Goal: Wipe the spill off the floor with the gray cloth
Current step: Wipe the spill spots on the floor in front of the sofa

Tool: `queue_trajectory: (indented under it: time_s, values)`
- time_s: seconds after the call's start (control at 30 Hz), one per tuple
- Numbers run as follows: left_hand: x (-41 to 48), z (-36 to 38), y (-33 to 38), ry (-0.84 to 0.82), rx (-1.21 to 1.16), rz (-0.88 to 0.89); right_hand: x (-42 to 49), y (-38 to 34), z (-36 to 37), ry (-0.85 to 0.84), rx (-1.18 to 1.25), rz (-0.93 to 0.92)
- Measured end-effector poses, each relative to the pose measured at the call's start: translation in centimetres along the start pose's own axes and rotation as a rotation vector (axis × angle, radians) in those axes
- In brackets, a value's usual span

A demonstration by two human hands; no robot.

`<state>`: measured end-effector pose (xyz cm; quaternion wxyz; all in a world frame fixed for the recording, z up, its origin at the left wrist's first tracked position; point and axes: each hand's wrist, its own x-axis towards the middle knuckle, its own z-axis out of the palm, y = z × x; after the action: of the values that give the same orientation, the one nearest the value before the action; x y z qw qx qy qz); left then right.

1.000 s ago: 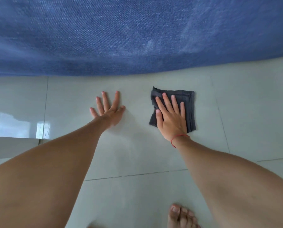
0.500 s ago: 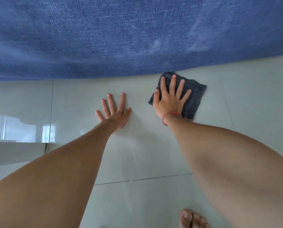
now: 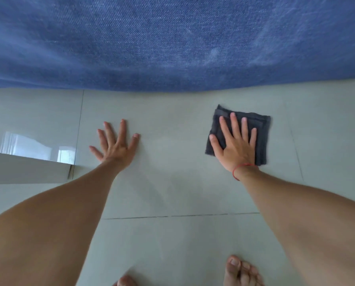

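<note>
The gray cloth [image 3: 263,129] is a folded dark square lying flat on the pale tiled floor [image 3: 172,240], right of centre. My right hand [image 3: 236,147] presses down on it with the palm flat and fingers spread; a red string circles the wrist. My left hand [image 3: 115,145] rests flat on the bare tile to the left, fingers apart, holding nothing. A faint dull streak [image 3: 170,182] shows on the tile between my arms; I see no distinct puddle.
A large blue denim-like fabric [image 3: 172,42] covers the whole far side, its edge close beyond the cloth. A white ledge [image 3: 23,168] juts in at the left. My bare toes [image 3: 240,271] stand at the bottom edge.
My right hand first pushed the cloth away to the blue fabric's edge, then drew it back toward me and to the right. The left hand stayed planted.
</note>
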<state>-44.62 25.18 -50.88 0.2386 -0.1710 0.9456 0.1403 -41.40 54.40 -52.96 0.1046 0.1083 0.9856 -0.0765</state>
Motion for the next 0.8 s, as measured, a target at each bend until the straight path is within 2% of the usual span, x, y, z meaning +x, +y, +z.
queue_trajectory:
  time_s: [0.13, 0.27, 0.5, 0.7, 0.8]
  values:
    - [0.4, 0.0, -0.7, -0.043, 0.011, 0.021, 1.6, -3.1, 0.3, 0.028, 0.009, 0.073]
    - [0.7, -0.6, -0.8, -0.094, -0.003, 0.031, 3.3, -7.5, 0.5, 0.021, 0.027, 0.067]
    - [0.5, -1.3, -0.7, -0.155, -0.01, 0.016, 1.5, -17.7, 1.8, -0.001, 0.047, -0.303]
    - [0.6, -1.8, -0.7, -0.188, -0.02, 0.014, -1.3, -12.9, 2.1, -0.003, 0.011, -0.52]
    - [0.4, -1.7, -0.9, -0.188, -0.022, 0.025, -1.8, -8.1, 2.1, 0.023, -0.027, -0.425]
